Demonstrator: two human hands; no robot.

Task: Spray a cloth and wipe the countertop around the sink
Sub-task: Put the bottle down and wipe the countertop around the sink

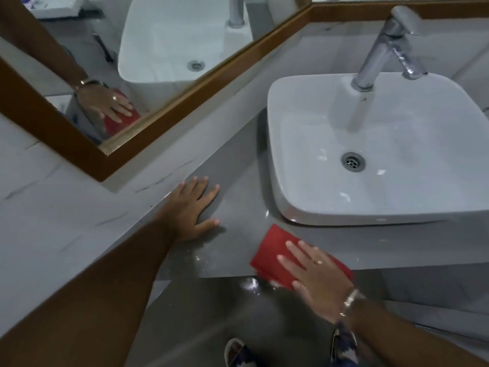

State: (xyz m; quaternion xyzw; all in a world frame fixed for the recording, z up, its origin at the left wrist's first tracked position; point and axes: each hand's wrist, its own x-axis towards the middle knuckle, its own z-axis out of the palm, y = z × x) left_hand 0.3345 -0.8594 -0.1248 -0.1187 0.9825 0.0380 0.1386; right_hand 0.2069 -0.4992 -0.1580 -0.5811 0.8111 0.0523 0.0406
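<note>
A person's right hand [315, 271] lies flat on a folded red cloth [275, 250], fingers spread and palm pressed down, at the front edge of a grey countertop [238, 181] — the cloth sits just in front of the near left corner of a white vessel sink [291, 144], close to it but not touching, with its near end reaching the counter's front edge. A ring shows on one finger and a bracelet [349, 300] circles the wrist. The left hand [191, 207] rests open on the bare counter well to the left of the cloth, fingers splayed, holding nothing, near the back edge where the counter meets the pale marbled wall tile [53, 207]. Small wet patches glint on the counter between the two hands and along the front edge. A chrome faucet [389, 46] rises at the back of the sink, and a round metal drain [353, 161] sits in the basin, which shines with water. A wood-framed mirror [164, 107] on the wall behind reflects the right hand on the cloth and the sink. Below the counter's edge, patterned footwear [238, 353] shows on a grey floor.
</note>
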